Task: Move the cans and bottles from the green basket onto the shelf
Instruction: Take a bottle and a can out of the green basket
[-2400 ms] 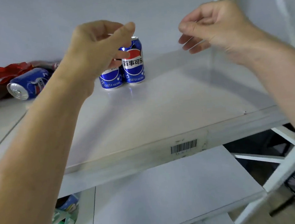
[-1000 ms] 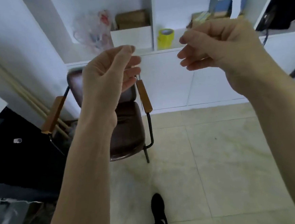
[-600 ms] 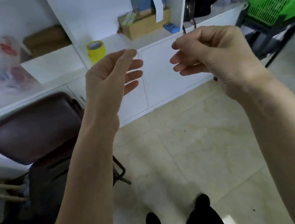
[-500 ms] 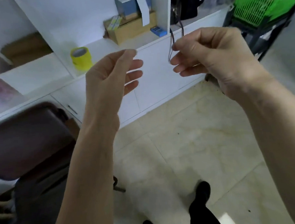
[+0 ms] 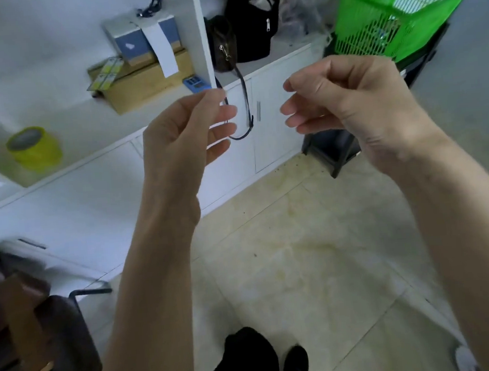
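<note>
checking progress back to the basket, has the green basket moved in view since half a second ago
Yes in the picture, though the head turned rather than the basket. The green basket sits further left and lower in frame, keeping its place right of the black bag. Both hands are empty.

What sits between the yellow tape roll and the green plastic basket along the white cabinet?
In the head view, from the yellow tape roll toward the green plastic basket: a brown cardboard box, a white divider panel, then black bags.
</note>
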